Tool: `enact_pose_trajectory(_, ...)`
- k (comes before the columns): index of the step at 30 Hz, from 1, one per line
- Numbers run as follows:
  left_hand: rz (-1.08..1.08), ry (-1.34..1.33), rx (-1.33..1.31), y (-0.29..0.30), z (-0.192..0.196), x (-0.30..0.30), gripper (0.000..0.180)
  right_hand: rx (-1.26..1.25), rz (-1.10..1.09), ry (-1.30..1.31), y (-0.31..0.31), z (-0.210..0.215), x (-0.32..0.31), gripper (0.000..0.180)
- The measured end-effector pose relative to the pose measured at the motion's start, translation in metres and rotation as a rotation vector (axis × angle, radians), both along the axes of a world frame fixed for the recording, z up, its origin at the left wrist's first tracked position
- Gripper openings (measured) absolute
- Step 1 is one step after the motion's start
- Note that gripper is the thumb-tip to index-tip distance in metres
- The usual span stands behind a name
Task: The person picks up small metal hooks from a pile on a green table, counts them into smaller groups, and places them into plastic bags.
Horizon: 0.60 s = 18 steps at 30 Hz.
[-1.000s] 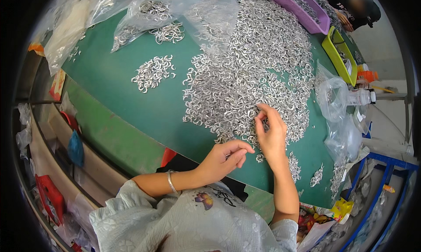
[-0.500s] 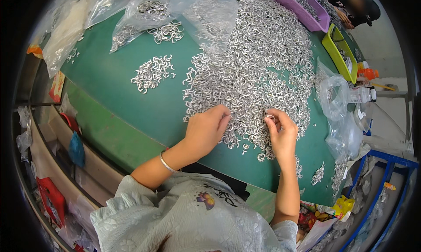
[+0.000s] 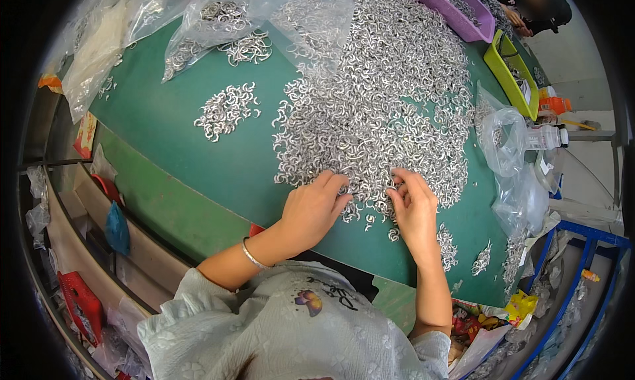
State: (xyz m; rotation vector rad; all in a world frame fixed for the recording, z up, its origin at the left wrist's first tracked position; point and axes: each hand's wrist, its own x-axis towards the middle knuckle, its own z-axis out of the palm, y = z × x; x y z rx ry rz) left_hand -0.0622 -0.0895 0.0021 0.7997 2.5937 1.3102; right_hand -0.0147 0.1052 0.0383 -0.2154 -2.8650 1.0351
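A wide heap of small silver C-shaped metal pieces (image 3: 377, 109) covers the middle of the green table. At its near edge my left hand (image 3: 311, 209) has thumb and forefinger bent toward each other, with what looks like one curved metal piece between their tips. To its right, my right hand (image 3: 417, 216) reaches over the heap, thumb and fingers curved and apart. Loose pieces lie under its fingertips, and no held piece shows there. A few stray pieces (image 3: 369, 222) lie between the hands.
A smaller pile (image 3: 227, 112) and plastic bags of metal pieces (image 3: 215, 23) lie to the left. Purple (image 3: 453, 11) and yellow-green trays (image 3: 512, 76) stand far right, near another person (image 3: 539, 9). A clear bag (image 3: 506, 148) and bottle (image 3: 546, 137) line the right edge.
My right hand has moved left, closer to my left hand, and the ring-like piece seen in its fingers no longer shows. My left hand has shifted only slightly.
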Motion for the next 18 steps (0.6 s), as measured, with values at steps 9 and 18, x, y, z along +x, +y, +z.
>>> enact_pose_trajectory(9, 0.014, 0.037, -0.035, -0.003, 0.009, -0.002, 0.017, 0.023, -0.091, 0.040, -0.008, 0.001, 0.000, 0.027)
enact_pose_trajectory(18, -0.044, 0.116, -0.133, -0.005, 0.006, -0.006, 0.010, 0.076, -0.115, 0.174, 0.003, 0.003, 0.002, 0.024)
